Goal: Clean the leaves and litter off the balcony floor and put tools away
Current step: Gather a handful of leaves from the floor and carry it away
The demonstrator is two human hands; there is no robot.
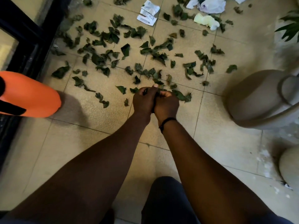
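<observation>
**Both hands meet over the leaf pile**

Both arms reach out over the beige tiled balcony floor [178,38], and the hands come together right at the centre of the view. The left hand [143,101] is curled, thumb pointing up toward 12 o'clock, with a scrap of dark green leaf showing inside its grip. The right hand [167,105], a thin black band [166,122] on its wrist, presses against the left one, fingers curled too, leaf bits peeking out between them. So both grips are closed on crumpled leaves.

The scattered dark green leaves [126,50] cover the floor from the hands up toward 12 o'clock, thickest at 11 o'clock, thinner out to 2 o'clock. A few lie just beside the knuckles at 9 and 3 o'clock.

Up at 12 o'clock lies a crumpled white paper wrapper [148,12]. At 1 o'clock there is a pale yellow-white wad of tissue [206,21], and beyond it a crumpled white plastic bag [210,4] among more leaves.

At 9 o'clock, an orange plastic container with black markings [30,94] sits at the frame edge, next to a dark door frame [30,46]. At 3 o'clock stands a large round grey plant pot [252,97], with green plant fronds [289,29] at 2 o'clock. A second pale pot [289,165] shows at 4 o'clock.
</observation>
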